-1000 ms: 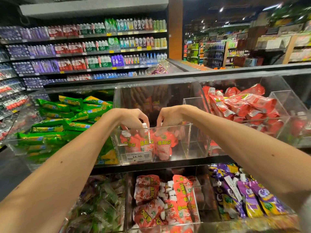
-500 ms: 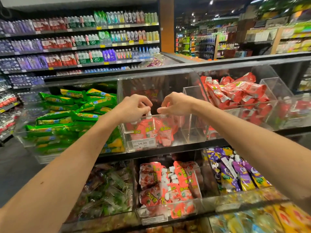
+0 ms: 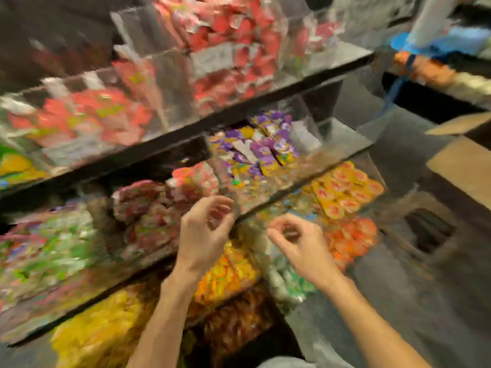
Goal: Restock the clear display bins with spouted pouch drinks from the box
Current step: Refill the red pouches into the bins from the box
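Head view: left hand (image 3: 204,235), right hand (image 3: 300,243) loosely curled, empty, before glossy clear bins (image 3: 342,136)

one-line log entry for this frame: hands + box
left hand: loosely curled, nothing held | right hand: same | cardboard box: right edge, untouched | frame: motion-blurred

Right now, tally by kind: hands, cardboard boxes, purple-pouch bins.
Hands: 2, left hand and right hand, both empty
Cardboard box: 1
Purple-pouch bin: 1
Total: 4
The frame is too blurred to count the other bins.
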Demonstrator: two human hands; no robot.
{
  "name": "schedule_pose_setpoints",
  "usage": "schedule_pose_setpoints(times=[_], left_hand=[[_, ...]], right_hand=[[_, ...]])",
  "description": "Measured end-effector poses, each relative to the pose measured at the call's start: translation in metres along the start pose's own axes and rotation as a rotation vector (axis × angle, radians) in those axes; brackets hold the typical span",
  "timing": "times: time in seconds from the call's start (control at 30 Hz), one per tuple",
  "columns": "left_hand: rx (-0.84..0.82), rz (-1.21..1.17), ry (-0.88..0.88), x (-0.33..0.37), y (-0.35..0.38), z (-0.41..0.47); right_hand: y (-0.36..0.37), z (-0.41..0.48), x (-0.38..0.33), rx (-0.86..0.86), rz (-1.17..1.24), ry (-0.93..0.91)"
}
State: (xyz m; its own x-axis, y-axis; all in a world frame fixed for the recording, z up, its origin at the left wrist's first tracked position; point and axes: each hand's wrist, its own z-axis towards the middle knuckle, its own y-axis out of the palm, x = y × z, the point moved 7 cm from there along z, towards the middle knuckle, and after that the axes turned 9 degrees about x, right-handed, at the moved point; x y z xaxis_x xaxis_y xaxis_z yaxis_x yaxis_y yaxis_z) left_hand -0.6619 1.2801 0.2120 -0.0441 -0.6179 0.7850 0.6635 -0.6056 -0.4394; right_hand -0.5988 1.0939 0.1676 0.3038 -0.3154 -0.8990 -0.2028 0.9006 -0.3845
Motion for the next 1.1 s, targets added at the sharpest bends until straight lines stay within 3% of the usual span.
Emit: schedule_pose_setpoints(times=[0.13, 0.4, 0.5, 0.63, 0.83, 0.97, 1.1], left_hand=[[-0.209, -0.100, 0.002, 0.047, 0.136, -0.037], [-0.674, -0.256, 0.176, 0.213, 0.437, -0.104], [-0.866, -0.278, 0.112, 0.250, 0.541, -0.127], [-1.029, -0.250, 0.155, 0.294, 0.650, -0.144], [-1.086, -0.156, 0.150, 0.322, 0.815, -0.130], [-1.163, -0.026, 0.055, 0.315, 0.924, -0.100], [-1.180, 0.142, 0.166, 0.311, 1.013, -0.063]], right_hand=[[-0.115, -0.026, 0.078, 0.110, -0.041, 0.150], [-0.384, -0.073, 0.204, 0.552, -0.114, 0.460], [-0.454, -0.087, 0.245, 0.659, -0.104, 0.595], [-0.521, -0.086, 0.302, 0.720, -0.053, 0.756], [-0.612, -0.031, 0.396, 0.767, -0.028, 0.900], [-0.665, 0.029, 0.460, 0.773, -0.029, 0.999], [-0.713, 0.089, 0.513, 0.768, -0.041, 1.033]])
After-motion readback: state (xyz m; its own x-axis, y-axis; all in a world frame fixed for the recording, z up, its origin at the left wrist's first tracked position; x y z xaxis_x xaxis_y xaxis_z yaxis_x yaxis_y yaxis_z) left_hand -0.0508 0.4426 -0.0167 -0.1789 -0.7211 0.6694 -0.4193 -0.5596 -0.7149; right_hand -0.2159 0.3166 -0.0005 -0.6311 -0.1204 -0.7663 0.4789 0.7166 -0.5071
